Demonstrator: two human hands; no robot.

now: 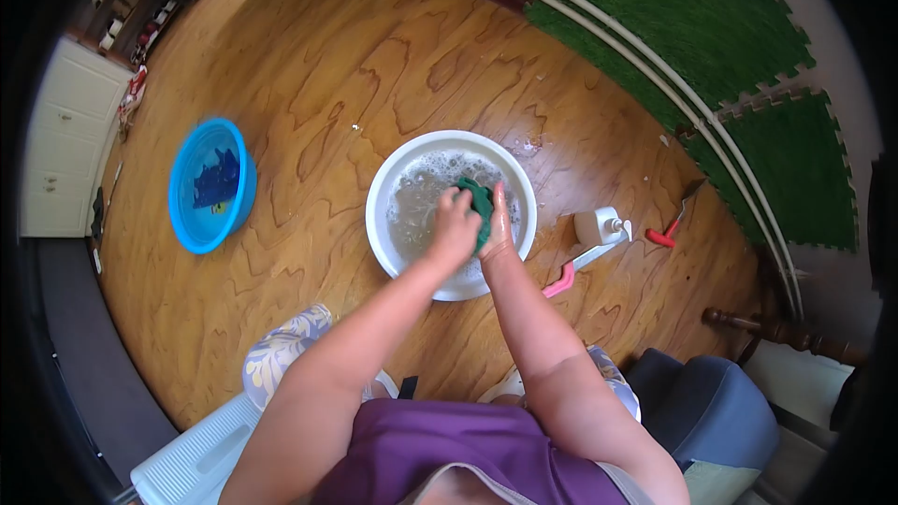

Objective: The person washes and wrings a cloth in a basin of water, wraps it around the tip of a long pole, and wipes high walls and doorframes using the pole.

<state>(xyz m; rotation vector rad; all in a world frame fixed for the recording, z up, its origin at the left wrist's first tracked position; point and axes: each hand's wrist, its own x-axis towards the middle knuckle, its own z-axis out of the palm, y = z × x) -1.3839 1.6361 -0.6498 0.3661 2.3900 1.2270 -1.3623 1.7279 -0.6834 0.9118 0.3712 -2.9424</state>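
A white basin (376, 224) of sudsy, greyish water stands on the wooden floor in front of me. Over its right half, both my hands hold a bunched dark green cloth (482, 209) between them. My left hand (456, 227) has its fingers curled onto the cloth from the left side. Along the cloth's right side lies my right hand (499, 220), wet, with its fingers pointing away from me and pressed against the cloth. Part of the cloth is hidden between the hands.
A blue basin (248, 192) with dark blue cloth sits left. Right of the white basin are a white pump bottle (596, 226), a pink-handled tool (561, 281) and a red-handled tool (661, 237). Green mats (673, 19) lie beyond white rails (645, 47). A grey padded seat (725, 411) is lower right.
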